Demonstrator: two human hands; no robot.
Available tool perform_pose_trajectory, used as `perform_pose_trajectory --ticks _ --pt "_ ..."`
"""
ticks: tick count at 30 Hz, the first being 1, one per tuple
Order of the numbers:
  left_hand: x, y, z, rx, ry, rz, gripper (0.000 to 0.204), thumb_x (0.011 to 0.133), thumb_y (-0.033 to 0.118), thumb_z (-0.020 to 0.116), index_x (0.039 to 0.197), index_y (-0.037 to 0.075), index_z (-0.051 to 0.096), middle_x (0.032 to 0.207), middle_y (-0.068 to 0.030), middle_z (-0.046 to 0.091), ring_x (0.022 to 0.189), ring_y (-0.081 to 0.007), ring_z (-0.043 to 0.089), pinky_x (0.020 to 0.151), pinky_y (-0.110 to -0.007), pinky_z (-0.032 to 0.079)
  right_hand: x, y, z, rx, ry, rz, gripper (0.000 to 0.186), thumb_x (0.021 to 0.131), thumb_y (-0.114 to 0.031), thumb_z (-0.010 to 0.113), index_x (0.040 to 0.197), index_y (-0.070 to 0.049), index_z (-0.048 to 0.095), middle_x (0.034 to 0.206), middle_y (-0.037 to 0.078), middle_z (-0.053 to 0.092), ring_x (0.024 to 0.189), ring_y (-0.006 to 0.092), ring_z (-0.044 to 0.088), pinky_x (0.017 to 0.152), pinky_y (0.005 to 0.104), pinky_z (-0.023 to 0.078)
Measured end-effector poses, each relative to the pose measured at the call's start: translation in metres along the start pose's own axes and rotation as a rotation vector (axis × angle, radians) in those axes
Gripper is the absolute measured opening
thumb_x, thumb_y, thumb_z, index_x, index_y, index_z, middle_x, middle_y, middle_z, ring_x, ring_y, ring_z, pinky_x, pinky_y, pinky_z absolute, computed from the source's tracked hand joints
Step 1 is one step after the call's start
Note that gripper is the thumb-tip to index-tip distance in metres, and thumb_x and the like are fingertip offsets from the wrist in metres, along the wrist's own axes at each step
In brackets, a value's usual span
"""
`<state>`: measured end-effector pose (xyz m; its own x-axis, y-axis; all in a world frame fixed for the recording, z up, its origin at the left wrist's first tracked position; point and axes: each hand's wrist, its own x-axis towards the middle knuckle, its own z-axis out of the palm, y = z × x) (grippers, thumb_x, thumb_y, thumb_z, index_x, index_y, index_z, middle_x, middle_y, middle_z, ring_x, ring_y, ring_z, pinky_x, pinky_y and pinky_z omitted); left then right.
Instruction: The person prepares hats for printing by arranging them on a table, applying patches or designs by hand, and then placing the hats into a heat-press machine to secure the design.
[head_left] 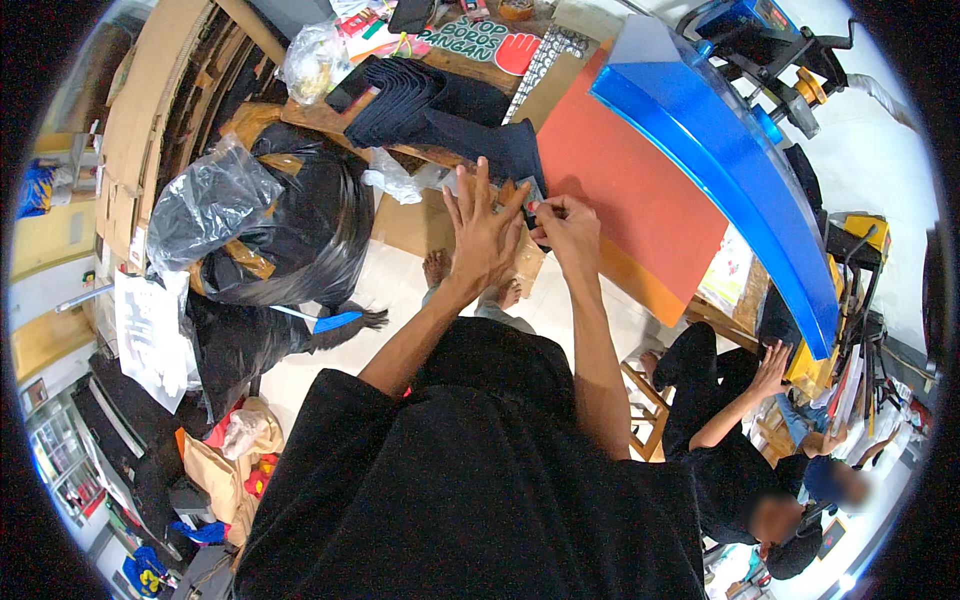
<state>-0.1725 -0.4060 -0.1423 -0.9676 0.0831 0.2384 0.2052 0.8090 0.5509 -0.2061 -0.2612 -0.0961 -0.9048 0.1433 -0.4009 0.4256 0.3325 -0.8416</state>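
Observation:
My left hand (484, 222) reaches up to the near edge of the bench with its fingers stretched out and apart. Close by on its right, my right hand (570, 232) is closed in a pinch. A small dark piece with a spot of red (532, 207) shows at its fingertips; its kind is too small to make out. Just beyond both hands, a stack of dark folded fabric pieces (400, 100) lies on the wooden bench, and a dark cloth end (522, 155) reaches toward my fingers. Crumpled clear plastic (392, 178) lies left of my left hand.
An orange-red board (640, 180) covers the bench at right, under a large blue machine arm (740, 190). Black plastic bags (310, 220) bulge at left. A co-worker's hand (770, 370) is at lower right, near a wooden stool (648, 405). A cutout sign (515, 52) lies behind.

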Motion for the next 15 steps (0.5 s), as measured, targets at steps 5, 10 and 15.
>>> perform_pose_trajectory --ticks 5,10,15 --pt "0.01 -0.002 0.006 0.033 0.069 -0.011 0.034 0.098 0.039 0.055 0.128 0.031 0.067 0.163 -0.0173 0.014 0.149 -0.0463 0.002 0.113 -0.068 0.002 0.002 0.011 -0.001 -0.029 0.019 -0.071 0.024 0.088 -0.022 0.069 0.091 0.002 0.072 0.074 0.017 0.071 0.063 0.0189 0.072 0.059 0.033 0.056" --pt "0.009 -0.004 0.011 0.066 0.139 -0.039 0.032 0.09 0.045 0.065 0.119 0.031 0.073 0.162 -0.0161 0.02 0.149 -0.0454 0.006 0.114 -0.068 0.004 -0.013 0.016 -0.007 -0.039 0.009 -0.136 0.02 0.093 -0.019 0.064 0.101 -0.001 0.068 0.076 0.015 0.071 0.066 0.0231 0.073 0.062 0.0371 0.055" --pt "0.012 0.003 0.006 0.003 0.141 -0.081 0.033 0.086 0.046 0.069 0.115 0.03 0.075 0.162 -0.0168 0.021 0.15 -0.0437 0.006 0.113 -0.068 0.002 -0.04 0.024 -0.005 -0.197 0.104 -0.452 0.021 0.095 -0.007 0.059 0.112 0.003 0.063 0.087 0.014 0.068 0.075 0.0201 0.069 0.068 0.032 0.055"
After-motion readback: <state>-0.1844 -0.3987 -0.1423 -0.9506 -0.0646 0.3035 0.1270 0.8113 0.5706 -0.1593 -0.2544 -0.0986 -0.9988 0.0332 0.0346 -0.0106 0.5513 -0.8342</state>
